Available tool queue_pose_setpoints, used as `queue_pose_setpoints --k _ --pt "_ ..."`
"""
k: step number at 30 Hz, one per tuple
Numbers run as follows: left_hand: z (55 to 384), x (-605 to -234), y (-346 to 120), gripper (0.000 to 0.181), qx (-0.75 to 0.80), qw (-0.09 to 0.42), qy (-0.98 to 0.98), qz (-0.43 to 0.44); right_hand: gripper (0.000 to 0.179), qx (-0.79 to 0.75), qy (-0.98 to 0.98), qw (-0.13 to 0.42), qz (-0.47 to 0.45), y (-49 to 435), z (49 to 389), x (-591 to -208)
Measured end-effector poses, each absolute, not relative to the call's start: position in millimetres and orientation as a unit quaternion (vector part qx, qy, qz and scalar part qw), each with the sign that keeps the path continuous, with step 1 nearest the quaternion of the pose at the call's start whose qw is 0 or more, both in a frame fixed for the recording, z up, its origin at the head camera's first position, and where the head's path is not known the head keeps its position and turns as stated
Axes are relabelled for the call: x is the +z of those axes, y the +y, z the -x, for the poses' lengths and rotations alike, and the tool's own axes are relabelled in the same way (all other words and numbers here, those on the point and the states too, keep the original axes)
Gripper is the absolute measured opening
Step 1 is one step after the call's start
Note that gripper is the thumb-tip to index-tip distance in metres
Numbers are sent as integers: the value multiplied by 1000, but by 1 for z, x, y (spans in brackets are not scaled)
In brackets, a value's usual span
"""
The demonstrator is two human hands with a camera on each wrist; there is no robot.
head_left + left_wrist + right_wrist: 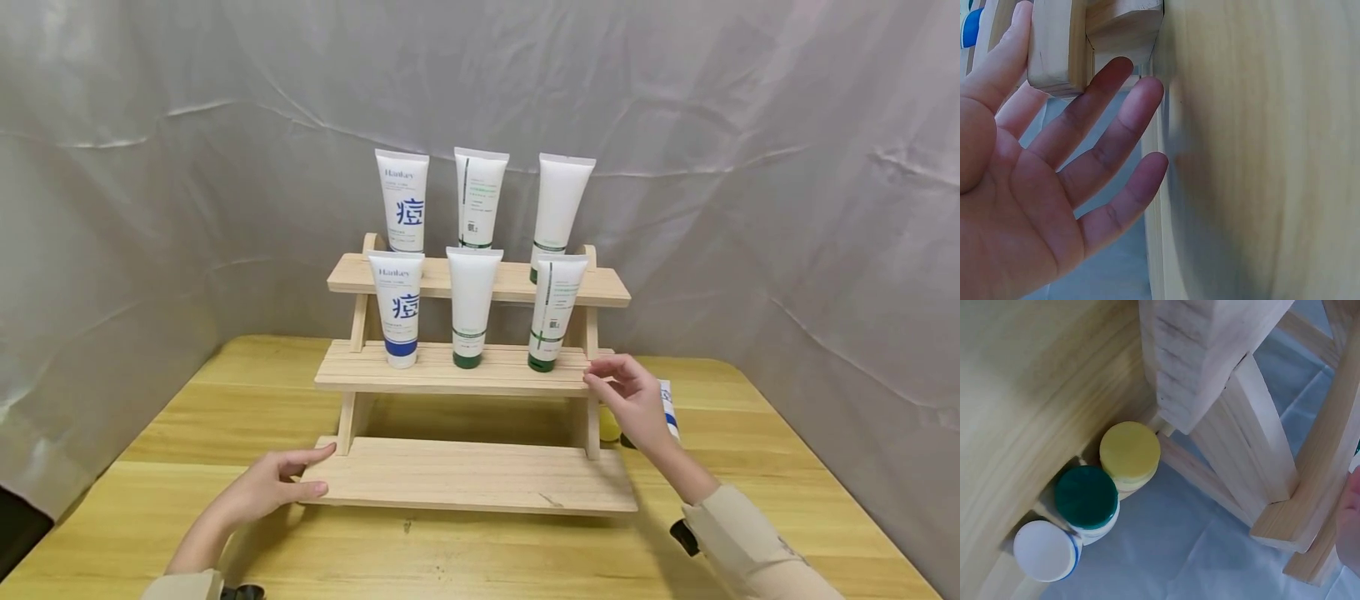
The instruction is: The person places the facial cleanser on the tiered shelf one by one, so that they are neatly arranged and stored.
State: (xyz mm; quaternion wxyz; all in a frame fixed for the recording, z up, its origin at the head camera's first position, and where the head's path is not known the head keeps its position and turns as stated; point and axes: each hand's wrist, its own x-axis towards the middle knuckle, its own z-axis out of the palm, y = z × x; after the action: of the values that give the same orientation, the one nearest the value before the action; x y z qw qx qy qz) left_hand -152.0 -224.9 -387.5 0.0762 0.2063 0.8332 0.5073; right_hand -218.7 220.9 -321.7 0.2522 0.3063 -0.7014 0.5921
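A three-tier wooden display rack (480, 475) stands on the table with several white squeeze tubes upright on its upper two shelves. At the left are two blue-marked tubes, one above the other (398, 287); green-capped tubes (468, 321) stand in the middle and right. The left hand (262, 487) touches the left end of the bottom shelf with thumb and forefinger, its other fingers spread and straight below in the left wrist view. The right hand (633, 400) pinches the right end of the middle shelf between thumb and forefinger, beside the rightmost tube (555, 308).
Three more containers stand right of the rack: one yellow-capped (1130, 450), one green-capped (1086, 497), one white-capped (1044, 550). The right hand partly hides them in the head view. A grey cloth (480, 75) surrounds the wooden table (420, 554) at back and sides.
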Motion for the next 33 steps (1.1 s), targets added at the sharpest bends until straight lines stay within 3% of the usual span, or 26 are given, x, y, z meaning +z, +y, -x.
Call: queue_pose_setpoints --k 22,27,33 --pt "153 -387 -224 55 499 77 835 -218 11 630 -661 214 -345 271 200 -350" --pt "154 -388 -225 54 495 68 837 -224 16 627 -659 199 -364 320 231 -396" --pt "153 -388 -226 54 496 64 837 -222 16 607 -732 212 -223 368 261 -442"
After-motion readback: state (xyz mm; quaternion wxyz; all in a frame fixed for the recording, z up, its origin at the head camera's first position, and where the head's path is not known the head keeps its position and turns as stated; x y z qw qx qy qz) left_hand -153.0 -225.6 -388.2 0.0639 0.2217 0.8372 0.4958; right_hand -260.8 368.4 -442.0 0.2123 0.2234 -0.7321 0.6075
